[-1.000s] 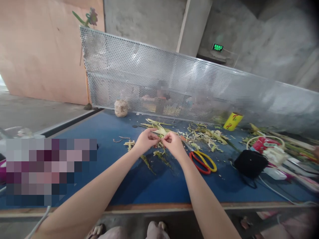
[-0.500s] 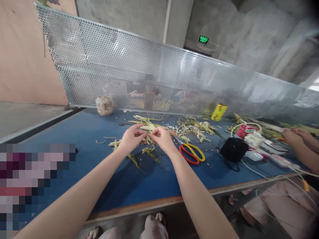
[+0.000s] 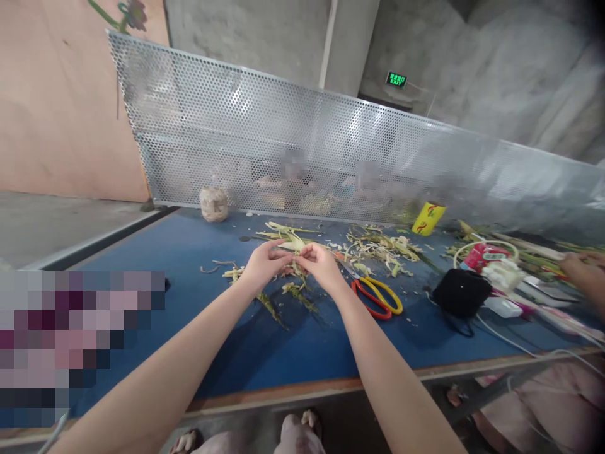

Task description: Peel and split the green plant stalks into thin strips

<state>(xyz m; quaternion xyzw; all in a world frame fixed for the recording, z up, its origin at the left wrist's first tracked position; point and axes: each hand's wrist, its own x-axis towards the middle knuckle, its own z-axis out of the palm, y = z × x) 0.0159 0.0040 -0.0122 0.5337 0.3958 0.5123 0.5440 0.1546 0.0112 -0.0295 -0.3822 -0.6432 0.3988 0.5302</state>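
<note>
My left hand [image 3: 267, 266] and my right hand [image 3: 321, 263] meet above the blue table [image 3: 265, 372], fingertips pinched close together. Between them is a pale green plant stalk [image 3: 295, 242], partly hidden by the fingers. Below the hands lie greenish plant tips [image 3: 301, 297] with ragged ends. Several stalks and strips lie behind and left of my fingers. To the right of my right wrist rests a pair of scissors [image 3: 378, 296] with one red and one yellow handle, its blades pointing toward the peelings.
A heap of peelings [image 3: 387, 246] lies right of centre. Along the perforated metal screen [image 3: 283, 126] stand a wrapped whitish bundle [image 3: 214, 204] and a yellow cylinder [image 3: 428, 218]. A black pouch [image 3: 460, 293], cables and packets crowd the right, near another person's hand [image 3: 583, 274].
The view has shifted, so the scene sits further right and slightly lower. My hands remain pinched together over the stalk. Less of the other person's arms shows at the right edge.
</note>
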